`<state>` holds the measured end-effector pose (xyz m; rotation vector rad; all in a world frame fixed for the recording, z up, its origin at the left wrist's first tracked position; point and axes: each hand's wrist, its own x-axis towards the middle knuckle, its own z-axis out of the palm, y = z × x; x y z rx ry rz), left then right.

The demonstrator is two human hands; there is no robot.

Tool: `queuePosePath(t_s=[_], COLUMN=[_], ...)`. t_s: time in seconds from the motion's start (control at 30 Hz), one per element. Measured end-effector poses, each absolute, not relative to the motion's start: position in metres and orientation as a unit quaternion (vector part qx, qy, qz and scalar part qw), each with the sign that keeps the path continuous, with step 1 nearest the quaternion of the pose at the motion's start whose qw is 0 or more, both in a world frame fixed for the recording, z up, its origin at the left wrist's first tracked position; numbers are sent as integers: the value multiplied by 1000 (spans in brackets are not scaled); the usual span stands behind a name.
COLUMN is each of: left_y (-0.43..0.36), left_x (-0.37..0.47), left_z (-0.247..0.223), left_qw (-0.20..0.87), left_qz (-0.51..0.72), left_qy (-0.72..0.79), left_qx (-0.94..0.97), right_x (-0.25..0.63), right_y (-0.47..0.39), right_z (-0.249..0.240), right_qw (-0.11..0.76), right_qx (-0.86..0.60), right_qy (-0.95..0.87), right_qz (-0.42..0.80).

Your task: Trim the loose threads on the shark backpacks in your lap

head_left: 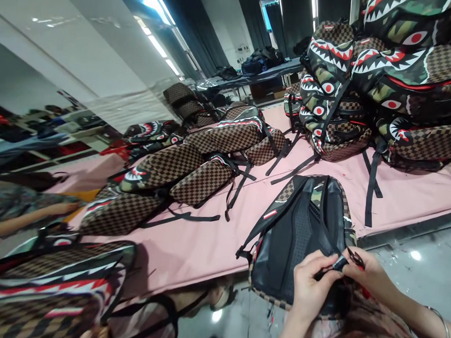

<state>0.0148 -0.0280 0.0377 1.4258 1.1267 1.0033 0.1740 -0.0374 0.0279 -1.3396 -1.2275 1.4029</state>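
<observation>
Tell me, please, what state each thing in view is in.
Checker-trimmed backpack: back panel up, extending past the pink table.
Left hand: pinching the black strap.
Right hand: gripping a dark-red object.
Shark-mouth backpacks: stacked.
Checkered backpacks: lying grouped.
Dark curtains: parted.

- Left hand (312,282): pinches a black strap (340,264).
- Right hand (372,275): close beside it, grasping a small dark tool (356,258).
- Backpack (275,263): back panel up, at the edge of the pink table (191,257).
- Stacked backpacks (340,111): shark-mouthed, checkered, at upper right.
</observation>
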Motion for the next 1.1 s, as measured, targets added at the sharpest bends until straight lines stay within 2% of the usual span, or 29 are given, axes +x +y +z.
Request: queuePosePath(t_s=[0.13,0.27,0.4,0.53,0.73,0.83,0.93,1.1], left_y=[-29,-32,-37,-38,-39,-38,-36,-27], left_x=[14,16,17,16,17,18,17,12], left_z=[44,39,27,24,33,36,36,38], left_qw=[547,531,535,560,558,559,603,690], left_qz=[400,446,507,510,496,499,528,538], left_qy=[490,543,565,549,541,538,507,440], left_qx=[548,474,370,353,386,386,318,201], right_x=[177,183,194,205,205,203,206,211], right_y=[-46,-50,-41,-22,1,5,4,-16], right_z=[27,36,47,52,65,71,67,36], right_qw=[366,321,338,318,214,200,226,337], right_qx=[-485,-452,-510,-482,-372,-340,-357,-466], right_qy=[-552,-594,-670,-778,-895,-916,-901,-748], right_qz=[571,583,420,246,120,73,95,331])
